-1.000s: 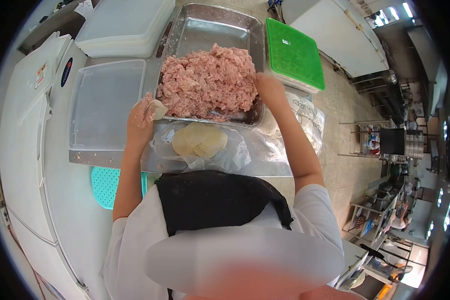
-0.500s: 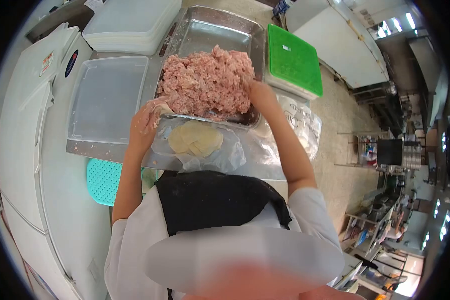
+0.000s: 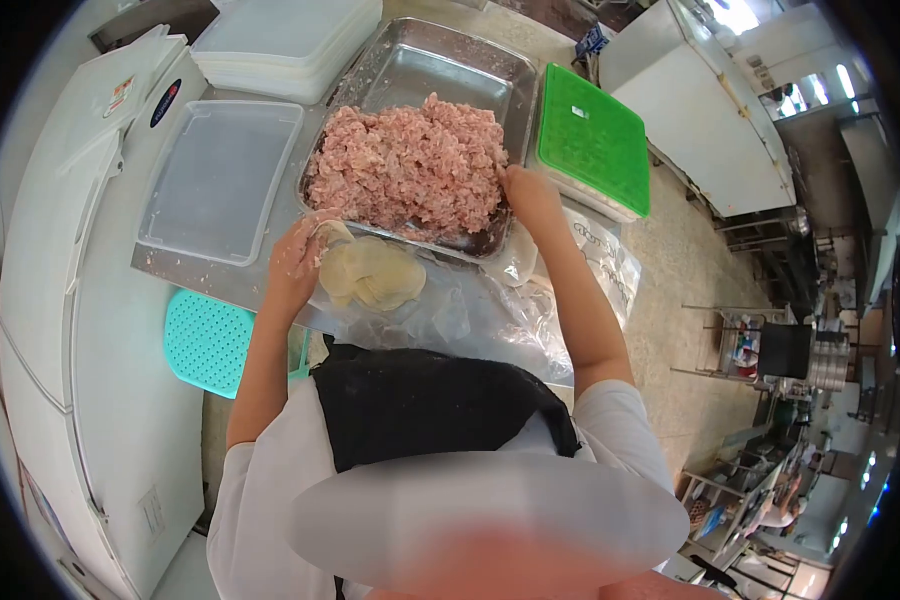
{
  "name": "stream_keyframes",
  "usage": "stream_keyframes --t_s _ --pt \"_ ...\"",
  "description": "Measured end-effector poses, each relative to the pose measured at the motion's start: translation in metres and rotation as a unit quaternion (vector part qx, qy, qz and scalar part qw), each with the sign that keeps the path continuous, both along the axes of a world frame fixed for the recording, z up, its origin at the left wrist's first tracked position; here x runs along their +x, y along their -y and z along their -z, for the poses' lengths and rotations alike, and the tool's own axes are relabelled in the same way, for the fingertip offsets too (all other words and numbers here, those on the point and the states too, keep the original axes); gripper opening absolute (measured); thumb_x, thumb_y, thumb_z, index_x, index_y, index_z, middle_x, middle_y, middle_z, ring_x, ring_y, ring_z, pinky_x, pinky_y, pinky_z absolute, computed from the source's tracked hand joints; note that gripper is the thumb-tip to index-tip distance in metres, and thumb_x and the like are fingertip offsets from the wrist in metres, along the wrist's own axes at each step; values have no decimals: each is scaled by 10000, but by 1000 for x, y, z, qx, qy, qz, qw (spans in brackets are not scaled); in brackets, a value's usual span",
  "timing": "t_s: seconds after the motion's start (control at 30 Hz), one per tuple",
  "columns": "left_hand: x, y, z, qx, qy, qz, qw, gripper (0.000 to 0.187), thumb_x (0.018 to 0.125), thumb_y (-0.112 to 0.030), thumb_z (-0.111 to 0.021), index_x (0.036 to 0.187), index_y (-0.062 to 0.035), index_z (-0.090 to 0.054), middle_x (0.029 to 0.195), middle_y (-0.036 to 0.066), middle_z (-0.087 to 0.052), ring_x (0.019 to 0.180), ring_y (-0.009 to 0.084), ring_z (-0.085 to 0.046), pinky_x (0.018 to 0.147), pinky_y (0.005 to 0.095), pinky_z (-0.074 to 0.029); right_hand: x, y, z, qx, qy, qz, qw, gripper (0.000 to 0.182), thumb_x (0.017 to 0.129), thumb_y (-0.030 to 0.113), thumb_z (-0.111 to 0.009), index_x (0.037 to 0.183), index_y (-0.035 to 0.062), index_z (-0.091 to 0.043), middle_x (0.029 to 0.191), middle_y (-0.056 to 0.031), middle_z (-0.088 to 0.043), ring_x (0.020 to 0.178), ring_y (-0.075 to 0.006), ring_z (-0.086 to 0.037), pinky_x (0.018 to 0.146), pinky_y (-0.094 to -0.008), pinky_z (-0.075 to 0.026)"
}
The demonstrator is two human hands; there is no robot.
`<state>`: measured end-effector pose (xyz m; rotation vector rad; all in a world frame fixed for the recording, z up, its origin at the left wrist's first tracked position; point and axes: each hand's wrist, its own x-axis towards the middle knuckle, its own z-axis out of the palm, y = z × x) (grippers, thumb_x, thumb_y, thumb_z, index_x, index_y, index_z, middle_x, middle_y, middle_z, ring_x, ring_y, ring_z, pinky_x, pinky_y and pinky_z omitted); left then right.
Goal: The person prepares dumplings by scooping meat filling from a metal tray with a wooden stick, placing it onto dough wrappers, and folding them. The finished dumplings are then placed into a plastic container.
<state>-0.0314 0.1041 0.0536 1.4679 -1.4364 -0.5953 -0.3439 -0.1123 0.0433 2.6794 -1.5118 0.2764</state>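
Across a brushed steel table, a shallow rectangular metal tray carries a large heap of pale pink minced meat, piled toward its near side, with bare metal showing at the far end. The meat lies between the two hands and slightly beyond them.

At the tray's near left corner, the left hand is curled around a thin, pale round wrapper, holding it close to the rim; bits of meat cling to the fingers. The right hand is at the tray's right side, its fingers bent in at the edge of the meat. Whether it grips anything there cannot be told, since its fingertips are hidden.

Just beside the left hand, toward the person's body, a loose fanned stack of yellowish round wrappers lies near the tray's near edge, with crumpled clear plastic next to it. Beyond the right forearm, a clear plastic bag with dark print spreads over the table's right part. Farther off on that side, a bright green rectangular lid covers a white box beside the tray. Left of the tray lies a translucent rectangular plastic container, and beyond it stand stacked whitish containers.
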Motion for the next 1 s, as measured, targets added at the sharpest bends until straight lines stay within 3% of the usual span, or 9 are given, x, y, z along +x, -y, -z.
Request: stream_keyframes --t_s 0.13,0.23,0.43,0.53,0.63,0.73,0.8,0.93,1.0 --pt "-8 -9 0 -19 5 -22 1000 235 906 -38 -491 1106 -19 -614 1077 138 -657 975 293 -632 854 339 -481 -4 -8 -69 -2 -114 -8 993 259 897 191 -481 770 34 -642 732 -194 -659 724 -365 -661 628 -466 -523" --pt "-10 -18 -2 8 -48 -46 998 227 909 -45 -484 1095 -15 -612 1075 124 -660 974 263 -631 862 327 -474 -1 -27 -126 -49 -89 6 995 247 883 173 -474 775 38 -650 730 -186 -661 714 -353 -664 625 -451 -528" --pt "2 -11 17 19 -139 -68 988 234 933 -89 -488 1109 0 -612 1043 111 -661 972 209 -619 861 308 -468 13 -28 -31 -20 3 -77 997 249 903 232 -504 806 63 -658 752 -175 -654 713 -334 -653 614 -455 -500" --pt "13 -5 21 24 -148 -125 981 251 934 -106 -501 1133 2 -608 1021 112 -655 967 187 -611 860 296 -467 23 -43 -80 7 -117 -20 993 229 892 219 -504 807 62 -647 753 -176 -646 730 -325 -649 633 -461 -493" --pt "32 5 4 11 -135 -111 985 259 929 -125 -520 1137 -1 -614 1027 106 -651 968 176 -605 867 291 -466 28 -76 -133 -59 -96 -17 994 181 833 154 -531 749 65 -666 705 -164 -649 701 -316 -668 604 -426 -525" --pt "64 13 18 32 -145 -94 985 269 924 -144 -540 1137 -1 -619 1074 117 -656 1006 206 -614 879 313 -471 33 -94 -136 -51 -127 -106 985 174 821 156 -544 732 76 -671 674 -136 -647 669 -306 -668 573 -419 -524" --pt "82 24 36 -4 -33 -96 995 283 909 -180 -558 1116 0 -630 1105 133 -657 1019 268 -628 875 355 -480 41 -95 -112 -15 -159 -103 982 176 822 168 -547 740 79 -675 687 -134 -651 678 -304 -669 574 -417 -525" --pt "110 50 42 50 20 -10 999 307 843 -122 -556 1111 11 -627 1124 135 -657 1013 261 -625 905 348 -463 70 -88 -57 90 -229 -84 966 180 821 197 -560 767 77 -683 754 -140 -663 733 -292 -675 599 -405 -530" --pt "110 62 30 95 61 29 993 256 874 -159 -535 1048 -4 -640 1023 194 -656 933 381 -621 826 416 -487 95 -99 -49 96 -186 -89 974 170 809 191 -570 775 71 -685 754 -130 -667 727 -287 -676 595 -404 -531"
